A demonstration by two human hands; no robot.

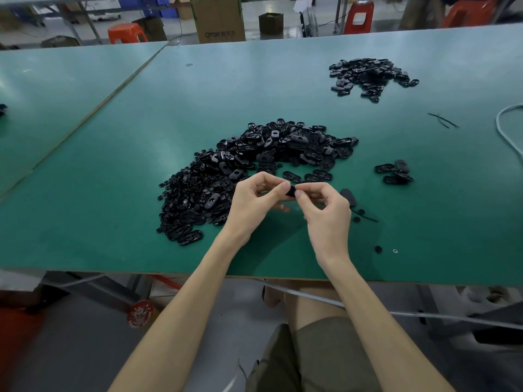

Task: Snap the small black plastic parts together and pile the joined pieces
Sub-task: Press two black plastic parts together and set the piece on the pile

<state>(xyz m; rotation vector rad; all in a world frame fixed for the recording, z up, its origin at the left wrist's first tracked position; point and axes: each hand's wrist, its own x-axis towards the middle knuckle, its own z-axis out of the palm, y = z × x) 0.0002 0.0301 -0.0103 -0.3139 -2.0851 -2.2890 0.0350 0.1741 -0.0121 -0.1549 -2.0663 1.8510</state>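
Observation:
My left hand (pixel 253 200) and my right hand (pixel 325 210) meet above the green table (pixel 113 193), both pinching one small black plastic part (pixel 291 191) between thumb and fingertips. Most of that part is hidden by my fingers. A large heap of loose black oval and round parts (pixel 254 165) spreads just beyond and left of my hands. A smaller pile of black pieces (pixel 368 75) lies at the far right. Three ovals (pixel 394 172) sit in a small group to the right.
A single black oval (pixel 348 196) lies just right of my right hand, with small round bits (pixel 378 248) near the front edge. A grey cable (pixel 506 131) loops at the right edge. Thin black strips (pixel 443 120) lie nearby. Boxes and orange stools stand behind the table.

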